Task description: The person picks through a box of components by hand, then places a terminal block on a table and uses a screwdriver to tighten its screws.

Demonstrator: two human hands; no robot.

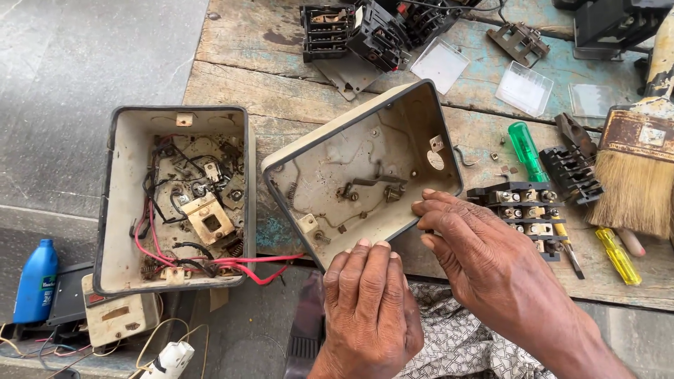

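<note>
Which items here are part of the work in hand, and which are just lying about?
In hand:
left hand and right hand, both on the rim of the empty casing half
wired casing half beside it

Lying about:
paintbrush
green-handled screwdriver
yellow-handled screwdriver
black terminal block
clear plastic covers
blue bottle

Open room is left on the surface (232,77) far of the two boxes. The right is crowded by a terminal block (525,210), screwdrivers (528,151) and a brush (635,175); the far edge is blocked by black switch parts (365,31).
</note>
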